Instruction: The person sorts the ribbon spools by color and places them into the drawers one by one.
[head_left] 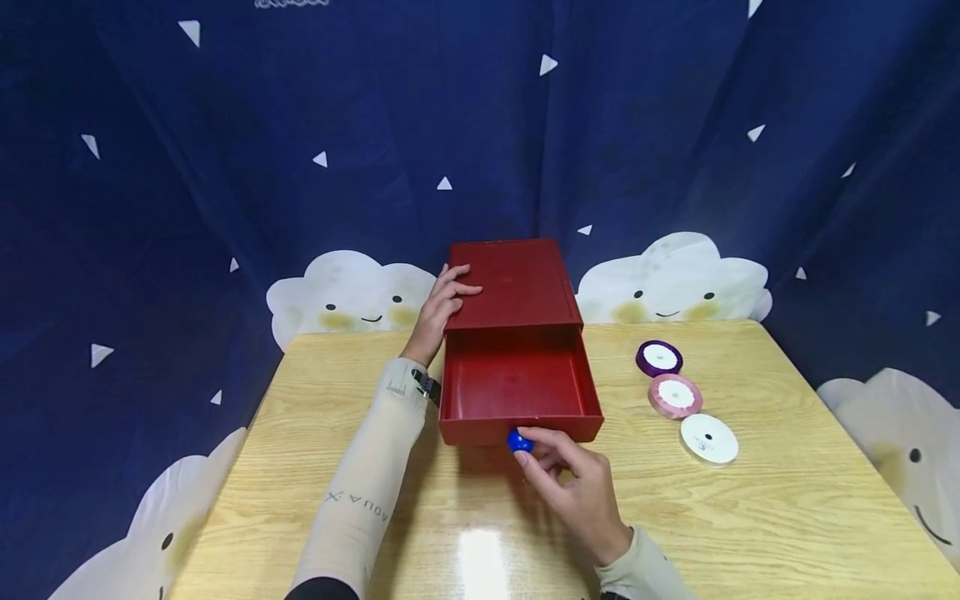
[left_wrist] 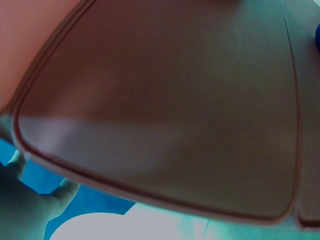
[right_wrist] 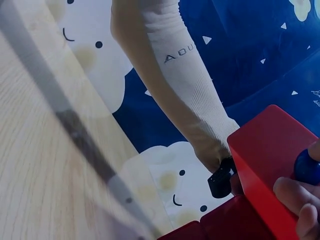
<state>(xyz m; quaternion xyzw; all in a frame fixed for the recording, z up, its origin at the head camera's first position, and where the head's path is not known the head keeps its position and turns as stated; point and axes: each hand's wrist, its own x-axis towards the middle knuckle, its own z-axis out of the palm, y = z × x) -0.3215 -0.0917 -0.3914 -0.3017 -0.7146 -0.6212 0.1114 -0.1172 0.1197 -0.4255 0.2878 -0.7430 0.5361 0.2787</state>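
Note:
A red box [head_left: 510,279] with a pulled-out drawer [head_left: 513,379] stands on the wooden table; the drawer's inside shows bare. My left hand [head_left: 444,304] rests on the box's left edge, fingers spread over its top. In the left wrist view the box side [left_wrist: 165,110] fills most of the picture, with part of the left hand [left_wrist: 30,205] at lower left. With thumb and index finger my right hand [head_left: 566,475] pinches the round blue knob [head_left: 520,440] on the drawer front. The right wrist view shows fingers [right_wrist: 295,195] at the blue knob [right_wrist: 307,167].
To the right of the box lie a purple ribbon spool [head_left: 660,357], a pink ribbon spool [head_left: 675,395] and a white spool [head_left: 708,439]. Behind the wooden table [head_left: 322,417] hangs a dark blue curtain [head_left: 390,125] with clouds and triangles.

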